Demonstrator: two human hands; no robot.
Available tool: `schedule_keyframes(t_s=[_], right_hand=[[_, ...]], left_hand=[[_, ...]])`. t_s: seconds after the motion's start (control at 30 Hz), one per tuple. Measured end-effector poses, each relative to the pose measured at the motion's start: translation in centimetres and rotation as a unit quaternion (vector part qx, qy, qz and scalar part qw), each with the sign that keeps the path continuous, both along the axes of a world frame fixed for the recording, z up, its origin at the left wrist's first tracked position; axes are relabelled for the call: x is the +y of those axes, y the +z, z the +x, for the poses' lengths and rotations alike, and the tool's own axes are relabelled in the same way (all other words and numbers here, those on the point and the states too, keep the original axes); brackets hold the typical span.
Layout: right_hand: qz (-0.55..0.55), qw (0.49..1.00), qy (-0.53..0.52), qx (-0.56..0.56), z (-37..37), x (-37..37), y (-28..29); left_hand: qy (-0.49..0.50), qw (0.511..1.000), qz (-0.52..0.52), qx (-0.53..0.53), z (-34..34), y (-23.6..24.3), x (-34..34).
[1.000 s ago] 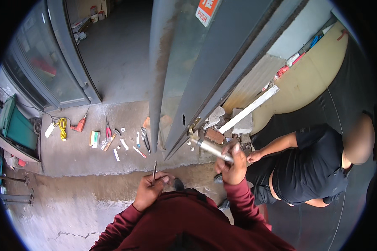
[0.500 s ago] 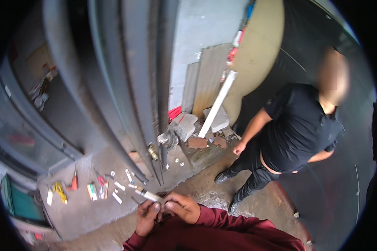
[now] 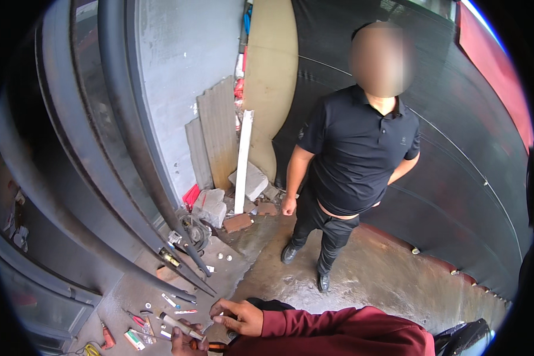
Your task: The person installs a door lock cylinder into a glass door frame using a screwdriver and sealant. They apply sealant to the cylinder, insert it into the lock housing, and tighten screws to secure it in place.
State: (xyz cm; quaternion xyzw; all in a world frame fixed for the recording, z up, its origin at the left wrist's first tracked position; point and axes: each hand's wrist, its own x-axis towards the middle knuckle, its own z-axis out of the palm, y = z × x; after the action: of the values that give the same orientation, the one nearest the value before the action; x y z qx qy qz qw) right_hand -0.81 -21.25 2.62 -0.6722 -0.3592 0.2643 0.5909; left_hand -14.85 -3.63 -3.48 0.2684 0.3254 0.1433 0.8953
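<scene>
My left hand (image 3: 184, 343) holds a silver cylindrical tool (image 3: 175, 323) and a thin screwdriver with an orange-and-black handle (image 3: 213, 346) at the bottom edge. My right hand (image 3: 237, 315) is just right of them, its thumb and fingers curled together; whatever may be in them is too small to make out. Beyond my hands are the grey door edges (image 3: 136, 231) with a brass lock part (image 3: 168, 257). On the concrete below lie a red drill (image 3: 107, 336), red-handled pliers (image 3: 137, 320), a green-and-white box (image 3: 133, 338) and small white parts (image 3: 224, 256).
A person (image 3: 359, 154) in black stands ahead, facing me, before a black sheet (image 3: 469, 196). A white plank (image 3: 243, 160), corrugated boards (image 3: 216, 136), broken bricks (image 3: 237, 222) and rubble lean or lie by the wall corner. A yellow cord (image 3: 92, 350) lies lower left.
My view has swung right and up toward the person, who now appears upright. The silver tool was in my raised right hand; both hands came together low and it is now in my left.
</scene>
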Motion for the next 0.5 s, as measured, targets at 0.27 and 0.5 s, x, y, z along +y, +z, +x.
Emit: schedule_keyframes(t_s=[0.27,0.5], right_hand=[[-0.017,0.996,-0.058,-0.065,1.7,0.0,-1.8],[0.034,0.988,-0.099,-0.114,7.7,1.5,-3.2]], left_hand=[[-0.001,0.995,0.093,-0.035,-0.5,1.4,-1.2],[0.055,0.979,0.184,-0.069,-0.9,2.8,-3.2]])
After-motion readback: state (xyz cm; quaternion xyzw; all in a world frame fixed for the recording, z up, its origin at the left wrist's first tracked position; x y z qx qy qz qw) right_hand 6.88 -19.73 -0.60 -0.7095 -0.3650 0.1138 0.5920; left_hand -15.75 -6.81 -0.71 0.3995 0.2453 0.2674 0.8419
